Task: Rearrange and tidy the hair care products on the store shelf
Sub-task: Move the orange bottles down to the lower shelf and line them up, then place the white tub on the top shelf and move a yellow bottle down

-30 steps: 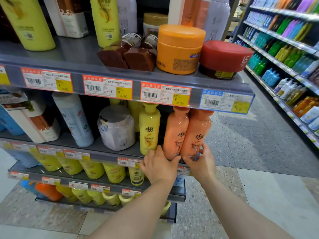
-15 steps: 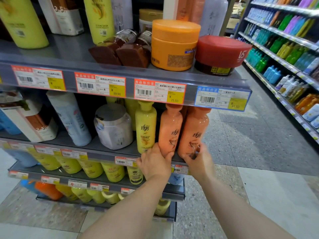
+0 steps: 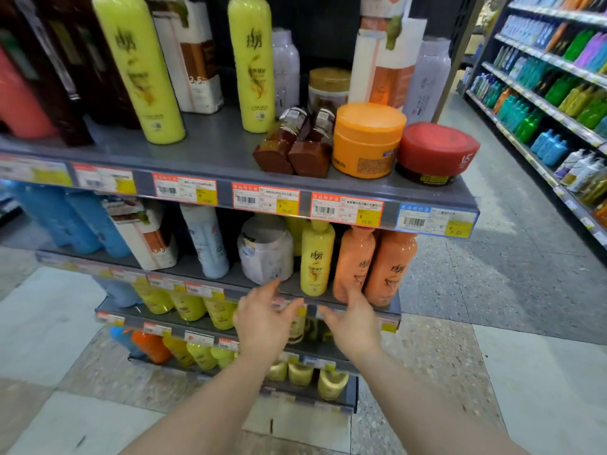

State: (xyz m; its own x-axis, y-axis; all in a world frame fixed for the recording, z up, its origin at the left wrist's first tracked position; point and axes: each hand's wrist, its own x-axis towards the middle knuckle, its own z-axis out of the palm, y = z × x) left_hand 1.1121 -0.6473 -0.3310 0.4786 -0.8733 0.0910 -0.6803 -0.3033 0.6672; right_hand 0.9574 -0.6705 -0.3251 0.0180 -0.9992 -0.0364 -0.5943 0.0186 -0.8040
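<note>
My left hand (image 3: 262, 318) hangs in front of the edge of the second shelf (image 3: 203, 274), fingers loosely spread and reaching up toward the shelf, holding nothing. My right hand (image 3: 353, 323) is just beside it, also spread and empty, its fingertips close to the base of the left orange bottle (image 3: 353, 262); I cannot tell whether they touch it, as the hand is blurred.

Above my hands, that shelf carries the yellow bottle (image 3: 316, 257) standing upright, then the left orange bottle and the right orange bottle (image 3: 391, 267) side by side and touching, the right one at the shelf's end. Left of the yellow bottle is a pale wrapped jar (image 3: 265, 251), then a white bottle (image 3: 205, 241), a white and brown box (image 3: 147, 234) and blue bottles (image 3: 75, 221).

The top shelf (image 3: 210, 149) holds an orange tub (image 3: 368, 139) and a red-lidded jar (image 3: 435, 152) near its right end, two brown bottles (image 3: 295, 142) lying tipped toward me just left of the tub, and two tall yellow-green bottles (image 3: 141, 67) standing further back. Price labels (image 3: 346, 208) run along its front edge.

Below my hands, the lower shelves show rows of yellow bottles (image 3: 187, 307). Across the aisle on my right runs another stocked shelving unit (image 3: 558, 77).
</note>
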